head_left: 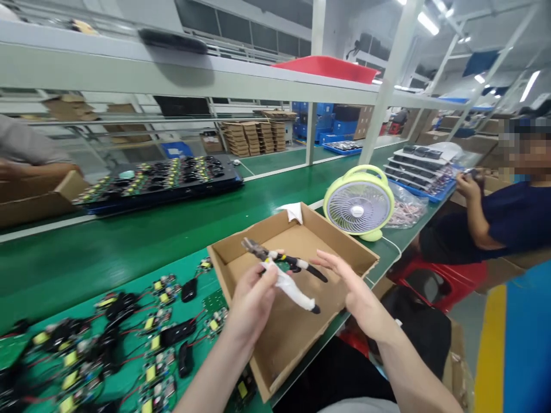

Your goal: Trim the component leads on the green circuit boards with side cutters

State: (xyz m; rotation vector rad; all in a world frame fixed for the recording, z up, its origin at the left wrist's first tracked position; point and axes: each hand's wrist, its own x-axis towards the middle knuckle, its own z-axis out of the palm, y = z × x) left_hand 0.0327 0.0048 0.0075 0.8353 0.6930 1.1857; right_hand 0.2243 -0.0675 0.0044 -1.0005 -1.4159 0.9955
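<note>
My left hand [255,295] grips a pair of pliers [295,289] over the cardboard box [301,229]. The plier jaws point to the upper left, and the handles stand spread apart; one is wrapped in white, the other is black with a white band. Something small and green shows between the handles, too unclear to name. My right hand [355,289] is open beside the handle ends, fingers stretched out and apart from the pliers. Left of the box, several small circuit boards [150,373] with yellow parts, red wires and black pieces lie on the green bench.
A lime-green fan [358,203] stands behind the box. Across the green surface sits a black tray [172,192] of boards. A shelf beam [241,86] crosses overhead. A co-worker [512,212] sits at right near stacked trays [415,166]; another person's arm [30,146] shows at left.
</note>
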